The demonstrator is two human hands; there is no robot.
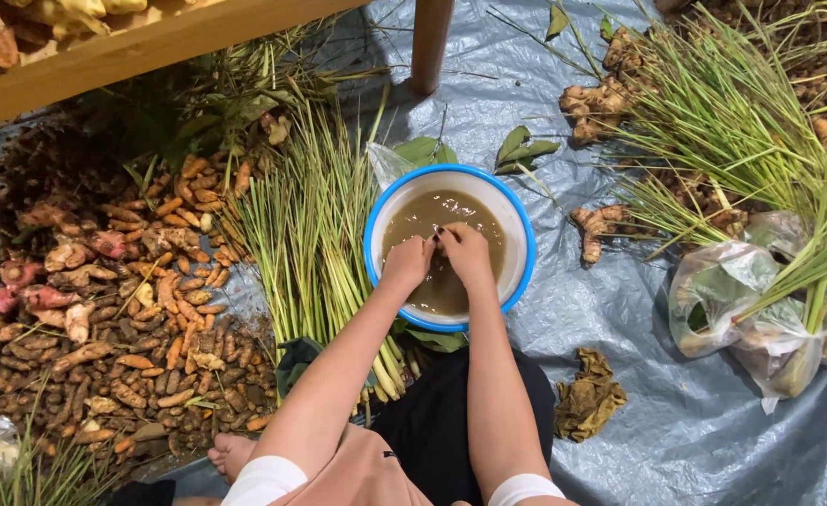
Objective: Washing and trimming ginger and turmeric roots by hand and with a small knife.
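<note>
- left hand and right hand: both curled shut, knuckles touching, dipped in muddy water; anything pinched is hidden
- blue-rimmed basin sits on grey tarp between knees, within reach
- lemongrass bundle just left, turmeric pile beyond

A market stall or farm produce sorting spot on the ground: a crinkled grey plastic tarpaulin carries heaps of orange-brown turmeric roots, bundled green lemongrass stalks, knobbly ginger pieces beneath a wooden bench.
</note>
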